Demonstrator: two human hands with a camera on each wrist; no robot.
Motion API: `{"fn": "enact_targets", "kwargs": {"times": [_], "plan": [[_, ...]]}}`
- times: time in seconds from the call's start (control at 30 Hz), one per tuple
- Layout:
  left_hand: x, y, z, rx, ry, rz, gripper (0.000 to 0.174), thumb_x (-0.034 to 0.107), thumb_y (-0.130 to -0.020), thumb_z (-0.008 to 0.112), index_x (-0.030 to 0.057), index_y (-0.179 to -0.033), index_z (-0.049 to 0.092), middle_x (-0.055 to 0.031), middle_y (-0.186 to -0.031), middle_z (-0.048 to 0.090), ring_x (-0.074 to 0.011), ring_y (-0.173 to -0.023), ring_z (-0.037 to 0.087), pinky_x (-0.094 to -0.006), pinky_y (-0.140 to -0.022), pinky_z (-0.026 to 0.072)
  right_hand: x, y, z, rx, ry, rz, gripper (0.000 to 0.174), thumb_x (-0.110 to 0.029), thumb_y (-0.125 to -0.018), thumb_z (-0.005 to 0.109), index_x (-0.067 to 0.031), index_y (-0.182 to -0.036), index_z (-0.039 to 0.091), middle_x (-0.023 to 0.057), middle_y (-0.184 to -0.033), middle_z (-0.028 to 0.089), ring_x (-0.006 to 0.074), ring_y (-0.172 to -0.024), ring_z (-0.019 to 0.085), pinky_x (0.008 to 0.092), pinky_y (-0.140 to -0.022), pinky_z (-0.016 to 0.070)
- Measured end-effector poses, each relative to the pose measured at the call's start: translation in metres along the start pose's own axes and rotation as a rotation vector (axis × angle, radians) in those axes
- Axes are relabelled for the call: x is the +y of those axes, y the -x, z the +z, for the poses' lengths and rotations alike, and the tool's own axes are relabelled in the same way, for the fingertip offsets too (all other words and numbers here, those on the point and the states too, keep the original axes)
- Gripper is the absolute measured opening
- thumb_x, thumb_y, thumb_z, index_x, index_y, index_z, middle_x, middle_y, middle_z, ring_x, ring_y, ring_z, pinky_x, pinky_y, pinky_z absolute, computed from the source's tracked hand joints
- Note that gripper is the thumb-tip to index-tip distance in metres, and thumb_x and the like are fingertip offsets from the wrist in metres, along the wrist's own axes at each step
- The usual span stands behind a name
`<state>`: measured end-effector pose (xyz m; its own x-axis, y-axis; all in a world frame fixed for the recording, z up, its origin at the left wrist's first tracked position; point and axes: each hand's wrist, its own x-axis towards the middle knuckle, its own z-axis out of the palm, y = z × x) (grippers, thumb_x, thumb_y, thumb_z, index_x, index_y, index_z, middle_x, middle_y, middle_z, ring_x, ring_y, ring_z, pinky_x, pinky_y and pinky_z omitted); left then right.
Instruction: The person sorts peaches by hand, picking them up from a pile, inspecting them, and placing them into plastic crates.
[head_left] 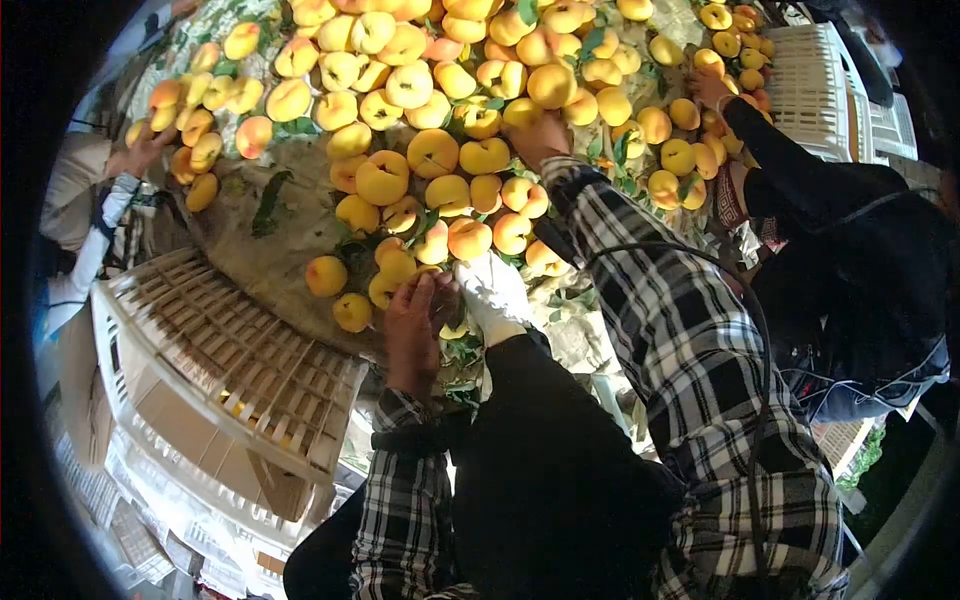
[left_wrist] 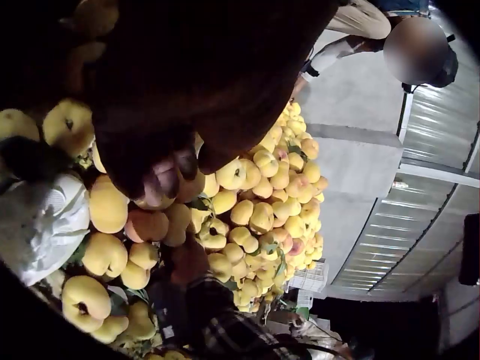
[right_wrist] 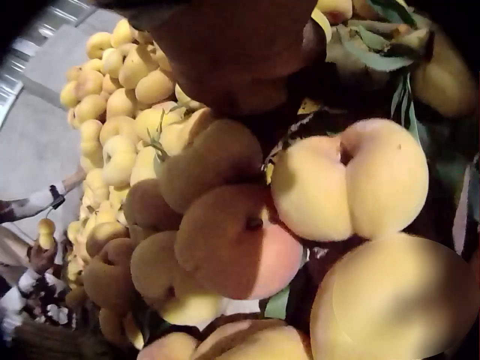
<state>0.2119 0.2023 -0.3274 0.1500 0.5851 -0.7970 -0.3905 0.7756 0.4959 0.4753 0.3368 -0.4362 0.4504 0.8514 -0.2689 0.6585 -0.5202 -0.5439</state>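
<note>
Yellow peaches with orange blush (head_left: 434,153) lie heaped and scattered on a pale ground sheet (head_left: 270,185). My left hand (head_left: 412,325) is low at the near edge of the heap, fingers loosely bent, tips beside a peach (head_left: 395,265). In the left wrist view its fingertips (left_wrist: 161,180) hang close over peaches, with nothing visible between them. My right hand (head_left: 540,138) reaches into the middle of the heap, against a peach (head_left: 522,113). Its fingers are mostly hidden, and I cannot tell whether they grip that peach. Several peaches (right_wrist: 240,240) lie below it in the right wrist view.
A slatted white crate (head_left: 230,350) stands at the left, with another pale crate (head_left: 815,90) at the far right. Other people's hands (head_left: 145,150) reach in from both sides. A white-covered shape (head_left: 492,290) lies beside my left hand, and green leaves (head_left: 270,205) are scattered about.
</note>
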Motion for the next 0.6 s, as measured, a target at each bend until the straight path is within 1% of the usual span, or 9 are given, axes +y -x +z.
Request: {"fn": "enact_targets", "kwargs": {"times": [0.1, 0.17, 0.23, 0.33, 0.43, 0.47, 0.5, 0.57, 0.6], "plan": [[0.005, -0.022, 0.010, -0.015, -0.052, -0.025, 0.021, 0.023, -0.096, 0.052, 0.0065, -0.108, 0.055, -0.0048, -0.101, 0.062, -0.0182, -0.095, 0.062, -0.0321, -0.082, 0.0497, 0.006, -0.005, 0.028, 0.177, 0.075, 0.060, 0.060, -0.044, -0.070, 0.071, -0.0065, -0.114, 0.056, 0.0233, -0.114, 0.057, 0.0371, -0.106, 0.056, 0.0467, -0.094, 0.0425], [0.014, -0.031, 0.024, -0.015, -0.009, -0.028, 0.021, 0.023, -0.096, 0.052, 0.0064, -0.108, 0.055, -0.0052, -0.102, 0.063, -0.0190, -0.094, 0.062, -0.0325, -0.082, 0.0499, 0.017, 0.000, 0.024, 0.317, -0.170, -0.076, 0.073, -0.044, -0.063, 0.080, 0.0053, -0.110, 0.054, 0.0202, -0.103, 0.063, 0.0312, -0.096, 0.062, 0.0389, -0.080, 0.0507], [0.016, -0.048, 0.024, -0.056, 0.044, 0.005, 0.021, 0.021, -0.095, 0.053, 0.0057, -0.109, 0.055, -0.0056, -0.103, 0.063, -0.0191, -0.095, 0.062, -0.0328, -0.085, 0.0496, 0.029, 0.007, 0.024, 0.291, -0.324, -0.171, 0.071, -0.039, -0.062, 0.083, 0.0053, -0.110, 0.054, 0.0183, -0.104, 0.063, 0.0302, -0.096, 0.063, 0.0391, -0.081, 0.0507], [0.023, -0.063, 0.031, -0.164, 0.036, 0.099, 0.032, 0.026, -0.094, 0.056, 0.0052, -0.118, 0.051, -0.0072, -0.108, 0.060, -0.0189, -0.100, 0.060, -0.0348, -0.086, 0.0497, -0.006, 0.048, -0.012, 0.124, -0.172, 0.022, 0.069, -0.029, -0.060, 0.085, 0.0033, -0.112, 0.053, 0.0171, -0.105, 0.062, 0.0329, -0.097, 0.061, 0.0386, -0.084, 0.0501], [0.030, -0.063, 0.044, -0.338, 0.256, 0.089, 0.043, 0.032, -0.093, 0.056, 0.0076, -0.127, 0.045, -0.0093, -0.116, 0.056, -0.0225, -0.104, 0.058, -0.0420, -0.091, 0.0484, -0.019, 0.075, -0.036, -0.459, -0.438, -0.420, 0.072, -0.026, -0.066, 0.084, 0.0030, -0.122, 0.050, 0.0209, -0.118, 0.055, 0.0278, -0.107, 0.056, 0.0371, -0.088, 0.0479], [0.031, -0.064, 0.044, -0.383, 0.270, 0.041, 0.049, 0.035, -0.093, 0.055, 0.0097, -0.132, 0.040, -0.0111, -0.120, 0.053, -0.0261, -0.108, 0.056, -0.0490, -0.096, 0.0452, -0.020, 0.073, -0.039, -0.347, -0.333, -0.629, 0.076, -0.034, -0.068, 0.083, 0.0006, -0.127, 0.048, 0.0212, -0.118, 0.054, 0.0295, -0.112, 0.053, 0.0385, -0.093, 0.0448], [0.029, -0.065, 0.037, -0.372, 0.312, 0.005, 0.049, 0.034, -0.093, 0.055, 0.0098, -0.132, 0.040, -0.0112, -0.120, 0.053, -0.0267, -0.109, 0.056, -0.0498, -0.097, 0.0441, -0.015, 0.066, -0.035, -0.197, -0.437, -0.573, 0.069, -0.034, -0.071, 0.079, -0.0015, -0.125, 0.051, 0.0186, -0.118, 0.054, 0.0322, -0.114, 0.050, 0.0425, -0.095, 0.0431], [0.023, -0.071, 0.018, -0.347, 0.390, -0.061, 0.048, 0.032, -0.092, 0.056, 0.0101, -0.132, 0.040, -0.0115, -0.120, 0.053, -0.0280, -0.110, 0.055, -0.0513, -0.100, 0.0420, -0.010, 0.015, -0.042, 0.024, 0.311, -0.636, 0.055, -0.025, -0.072, 0.075, -0.0053, -0.119, 0.055, 0.0163, -0.119, 0.052, 0.0340, -0.115, 0.047, 0.0469, -0.093, 0.0436], [0.021, -0.069, 0.017, -0.381, 0.408, -0.035, 0.049, 0.029, -0.092, 0.057, 0.0075, -0.132, 0.039, -0.0123, -0.122, 0.052, -0.0295, -0.114, 0.053, -0.0521, -0.100, 0.0420, -0.004, 0.007, -0.034, -0.118, 0.454, -0.630, 0.055, -0.021, -0.071, 0.073, -0.0060, -0.119, 0.054, 0.0158, -0.120, 0.051, 0.0349, -0.115, 0.047, 0.0458, -0.094, 0.0437]]}}
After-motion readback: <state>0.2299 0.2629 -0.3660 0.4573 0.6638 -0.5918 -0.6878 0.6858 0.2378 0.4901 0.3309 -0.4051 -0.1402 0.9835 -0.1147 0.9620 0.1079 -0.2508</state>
